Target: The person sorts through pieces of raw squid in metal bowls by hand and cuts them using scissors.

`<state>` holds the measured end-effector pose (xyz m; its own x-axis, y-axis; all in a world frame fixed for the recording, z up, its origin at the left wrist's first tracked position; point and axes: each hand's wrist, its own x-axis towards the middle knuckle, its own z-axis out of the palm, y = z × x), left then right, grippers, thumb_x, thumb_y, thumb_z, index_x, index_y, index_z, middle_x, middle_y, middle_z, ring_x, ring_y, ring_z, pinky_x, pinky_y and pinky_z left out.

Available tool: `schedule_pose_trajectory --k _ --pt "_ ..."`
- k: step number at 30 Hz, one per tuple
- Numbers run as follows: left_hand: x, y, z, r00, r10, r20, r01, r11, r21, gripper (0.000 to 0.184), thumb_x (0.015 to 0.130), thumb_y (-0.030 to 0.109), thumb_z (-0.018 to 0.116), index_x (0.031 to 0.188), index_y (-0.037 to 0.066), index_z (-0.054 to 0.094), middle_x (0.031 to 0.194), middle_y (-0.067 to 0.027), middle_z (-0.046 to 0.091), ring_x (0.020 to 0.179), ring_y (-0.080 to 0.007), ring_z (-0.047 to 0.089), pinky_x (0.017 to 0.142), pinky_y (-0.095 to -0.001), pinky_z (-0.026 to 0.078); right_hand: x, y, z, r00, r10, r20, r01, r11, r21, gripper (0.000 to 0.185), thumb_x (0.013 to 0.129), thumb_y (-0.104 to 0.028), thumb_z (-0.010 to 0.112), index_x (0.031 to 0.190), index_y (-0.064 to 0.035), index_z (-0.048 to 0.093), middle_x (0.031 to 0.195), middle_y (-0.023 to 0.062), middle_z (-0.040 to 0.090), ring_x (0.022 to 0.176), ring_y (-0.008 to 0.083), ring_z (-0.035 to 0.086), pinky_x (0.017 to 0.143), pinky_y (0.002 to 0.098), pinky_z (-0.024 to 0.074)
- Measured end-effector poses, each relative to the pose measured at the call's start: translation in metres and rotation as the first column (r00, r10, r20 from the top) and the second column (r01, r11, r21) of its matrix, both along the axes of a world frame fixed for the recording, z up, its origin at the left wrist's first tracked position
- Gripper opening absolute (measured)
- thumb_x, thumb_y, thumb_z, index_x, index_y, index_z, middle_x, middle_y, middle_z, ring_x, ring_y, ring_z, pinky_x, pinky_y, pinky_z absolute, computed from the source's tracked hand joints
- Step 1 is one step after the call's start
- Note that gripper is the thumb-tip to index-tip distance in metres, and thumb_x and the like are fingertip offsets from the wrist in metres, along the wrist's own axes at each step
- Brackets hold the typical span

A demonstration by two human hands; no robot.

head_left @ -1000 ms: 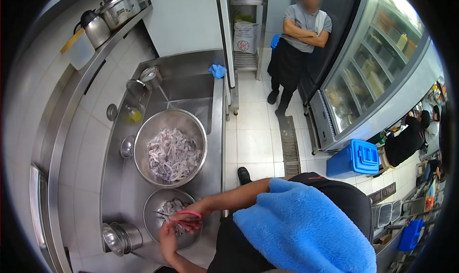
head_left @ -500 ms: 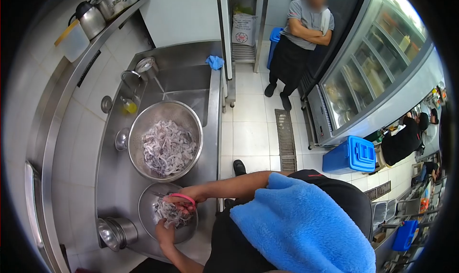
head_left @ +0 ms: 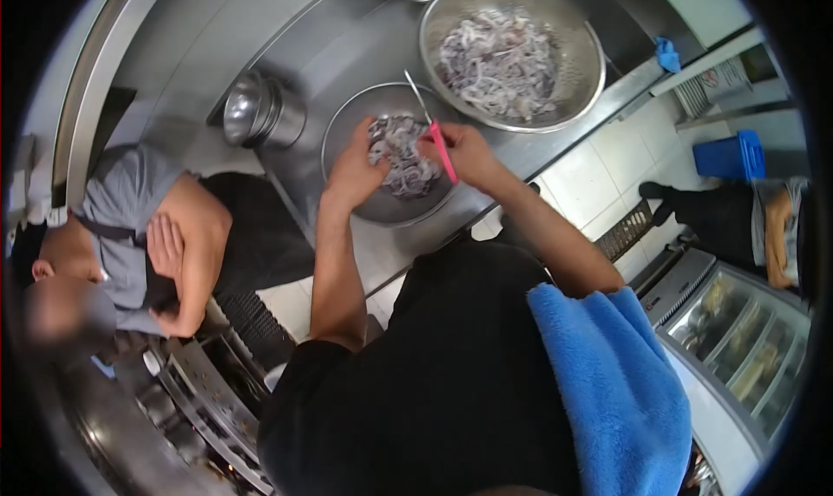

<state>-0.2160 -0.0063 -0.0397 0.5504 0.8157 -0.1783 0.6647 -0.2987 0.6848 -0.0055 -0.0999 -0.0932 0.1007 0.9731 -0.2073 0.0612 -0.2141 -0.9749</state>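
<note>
A smaller steel bowl [head_left: 335, 183] holds a heap of cut squid [head_left: 406, 159], pale with dark purple parts. My left hand [head_left: 357, 168] reaches over the bowl's left side, its thumb and fingers closed around some of the squid. On the other side my right hand [head_left: 467, 156] holds scissors [head_left: 443, 152] with pink handles. Their blades point up and away from me, past the bowl's far rim. The right fingertips reach down to the squid and are partly hidden. Just beyond stands a large steel colander [head_left: 580, 86] full of squid strips [head_left: 503, 62].
Stacked steel pots [head_left: 276, 114] stand left of the bowl on the steel sink counter [head_left: 334, 49]. A person with folded arms [head_left: 173, 236] is close on my left; another person [head_left: 772, 227] stands at far right. A blue cloth [head_left: 666, 55] lies on the sink edge.
My view has swung round and down, bringing the person at left into sight. The scissors have turned in my right hand's area, and their blades now show clear of the squid.
</note>
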Motion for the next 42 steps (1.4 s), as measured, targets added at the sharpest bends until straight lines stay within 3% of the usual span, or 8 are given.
schedule_pose_trajectory --k 3,6,9,15,24,33,36,42 --pt "-0.003 0.005 0.01 0.998 -0.055 0.023 0.057 0.987 -0.15 0.084 0.084 0.007 0.069 0.159 0.006 0.03 0.125 -0.0257 0.067 0.115 -0.0371 0.068 0.1 -0.0412 0.051 -0.001 0.02 0.004 0.98 -0.023 0.196 -0.002 0.992 0.126 0.036 0.092 -0.032 0.076 0.111 -0.0018 0.072 0.087 0.0175 0.072 0.076 0.0267 0.07 0.071 0.0404 0.0524" --pt "-0.003 0.007 0.006 0.989 -0.055 0.14 0.091 0.959 -0.268 0.088 0.084 0.004 0.066 0.161 0.008 0.025 0.128 -0.0212 0.066 0.117 -0.0269 0.065 0.1 -0.0361 0.049 -0.012 0.037 0.0 0.968 -0.01 0.251 -0.065 0.955 0.29 0.027 0.093 -0.027 0.071 0.108 -0.0053 0.07 0.094 0.0205 0.071 0.082 0.0403 0.067 0.072 0.0436 0.0516" --pt "0.001 0.008 0.007 0.968 -0.061 0.244 0.159 0.899 -0.409 0.092 0.082 -0.008 0.058 0.164 0.007 0.02 0.138 -0.0129 0.062 0.126 -0.0174 0.058 0.104 -0.0304 0.045 -0.013 0.037 0.014 0.943 0.078 0.325 -0.17 0.949 0.265 0.027 0.092 -0.029 0.072 0.105 -0.0061 0.07 0.096 0.0194 0.071 0.087 0.0403 0.069 0.074 0.045 0.0525" --pt "0.004 0.01 -0.003 0.887 0.0 0.462 0.27 0.811 -0.519 0.094 0.081 -0.013 0.055 0.165 0.01 0.02 0.145 -0.0111 0.057 0.129 -0.0144 0.055 0.102 -0.0275 0.044 -0.011 0.038 0.012 0.875 -0.031 0.483 -0.169 0.916 0.365 0.026 0.091 -0.033 0.072 0.105 -0.0114 0.073 0.101 0.016 0.073 0.092 0.04 0.07 0.076 0.0485 0.0544" --pt "-0.007 0.013 -0.018 0.938 0.079 0.336 0.118 0.842 -0.526 0.039 0.094 0.002 0.055 0.132 0.005 0.058 0.108 -0.0023 0.065 0.094 -0.0094 0.059 0.079 -0.025 0.046 0.01 0.033 0.013 0.893 0.074 0.444 -0.152 0.978 0.143 0.029 0.093 -0.036 0.069 0.107 -0.0108 0.073 0.096 0.0172 0.073 0.092 0.0413 0.069 0.077 0.0476 0.0552" --pt "-0.005 0.009 -0.018 0.891 0.269 0.365 0.049 0.743 -0.667 0.018 0.101 0.015 0.062 0.116 0.007 0.066 0.096 0.0047 0.065 0.08 -0.0043 0.054 0.073 -0.0237 0.044 0.015 0.027 0.009 0.97 0.115 0.213 -0.135 0.987 0.082 0.038 0.09 -0.038 0.076 0.099 -0.0009 0.073 0.081 0.0212 0.07 0.07 0.0332 0.065 0.07 0.0417 0.0513" --pt "0.001 0.001 -0.01 0.932 0.175 0.317 0.029 0.837 -0.546 0.018 0.104 0.02 0.063 0.115 0.006 0.067 0.095 0.0042 0.066 0.082 -0.0048 0.056 0.074 -0.0242 0.045 0.013 0.024 0.007 0.972 0.101 0.21 -0.126 0.986 0.106 0.027 0.095 -0.026 0.076 0.094 -0.0002 0.07 0.068 0.0014 0.056 0.066 0.0085 0.047 0.062 0.0314 0.0424" --pt "-0.003 0.007 -0.018 0.956 0.179 0.232 -0.04 0.864 -0.501 0.019 0.104 0.018 0.062 0.113 0.003 0.07 0.096 0.0014 0.069 0.087 -0.0074 0.059 0.079 -0.0269 0.049 0.014 0.018 0.014 0.946 0.121 0.299 -0.151 0.986 0.077 0.03 0.096 -0.028 0.075 0.094 0.0022 0.07 0.068 0.0032 0.057 0.066 0.0092 0.047 0.061 0.0323 0.0436"
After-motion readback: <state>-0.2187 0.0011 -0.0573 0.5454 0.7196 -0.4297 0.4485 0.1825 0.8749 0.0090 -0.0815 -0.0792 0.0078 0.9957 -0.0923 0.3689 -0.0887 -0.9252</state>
